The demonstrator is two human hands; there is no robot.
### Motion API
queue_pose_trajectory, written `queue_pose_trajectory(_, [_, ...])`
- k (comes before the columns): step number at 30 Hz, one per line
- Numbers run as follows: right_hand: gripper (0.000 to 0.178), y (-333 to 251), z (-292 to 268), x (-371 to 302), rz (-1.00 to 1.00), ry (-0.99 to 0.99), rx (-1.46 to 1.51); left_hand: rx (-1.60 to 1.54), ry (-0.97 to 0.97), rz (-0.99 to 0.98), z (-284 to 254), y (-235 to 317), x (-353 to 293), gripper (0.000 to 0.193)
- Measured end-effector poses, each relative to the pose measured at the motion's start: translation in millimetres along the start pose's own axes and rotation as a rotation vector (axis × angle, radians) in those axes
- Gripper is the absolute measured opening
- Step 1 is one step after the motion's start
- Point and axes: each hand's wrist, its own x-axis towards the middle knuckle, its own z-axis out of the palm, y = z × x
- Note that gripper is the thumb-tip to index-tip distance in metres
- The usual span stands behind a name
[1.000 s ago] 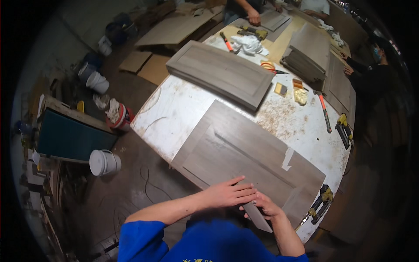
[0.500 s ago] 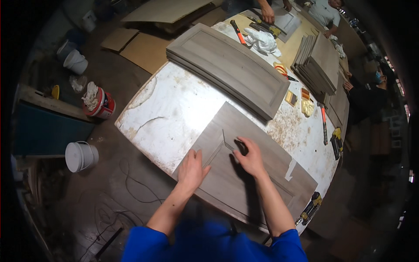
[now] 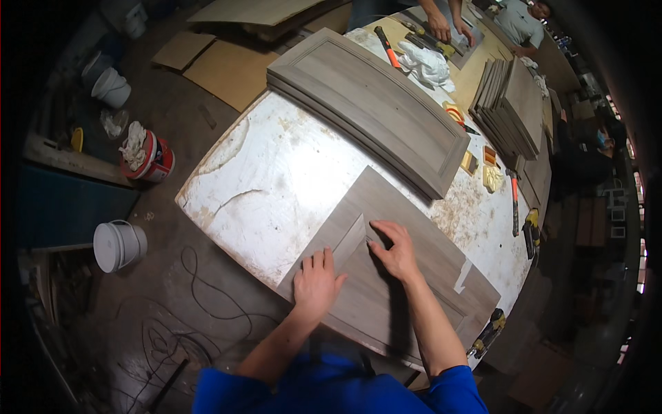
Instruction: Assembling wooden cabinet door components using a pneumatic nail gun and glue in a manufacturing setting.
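A grey-brown wood-grain cabinet door panel [image 3: 365, 293] lies flat at the near edge of the white table [image 3: 276, 172]. Its recessed centre is framed by thin moulding strips [image 3: 349, 244], which meet in a corner between my hands. My left hand [image 3: 317, 284] rests flat on the panel beside the left strip, fingers stretched out and holding nothing. At the far corner of the moulding is my right hand [image 3: 394, 254], its thumb and fingers apart and touching the frame near the strip. Its shadow covers part of the recess. A white strip of paper or tape [image 3: 463, 276] lies on the panel's right part.
A stack of similar door panels [image 3: 376, 107] lies just beyond. Farther right are a hammer [image 3: 514, 200], a yellow-black power tool [image 3: 531, 233], a white cloth [image 3: 424, 63] and another panel stack [image 3: 507, 107]. Co-workers' hands [image 3: 441, 27] work at the back. Buckets [image 3: 120, 245] and cables stand left.
My left hand has moved slightly right and flattened on the panel. The moulding corner, which showed dark gaps, now looks closed up. My right hand has shifted slightly down at the corner.
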Motion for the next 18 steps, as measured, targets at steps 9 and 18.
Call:
queue_pose_trajectory(9, [0.045,-1.9,1.1,-3.9,0.001,-0.021,-0.039,-0.133,0.112,0.013,10.6,-5.2,-2.2,0.064])
queue_pose_trajectory(18, [0.046,-2.6,-2.3,1.1,-0.018,-0.005,-0.016,-0.214,0.102,0.059,8.9,-9.2,5.1,0.06])
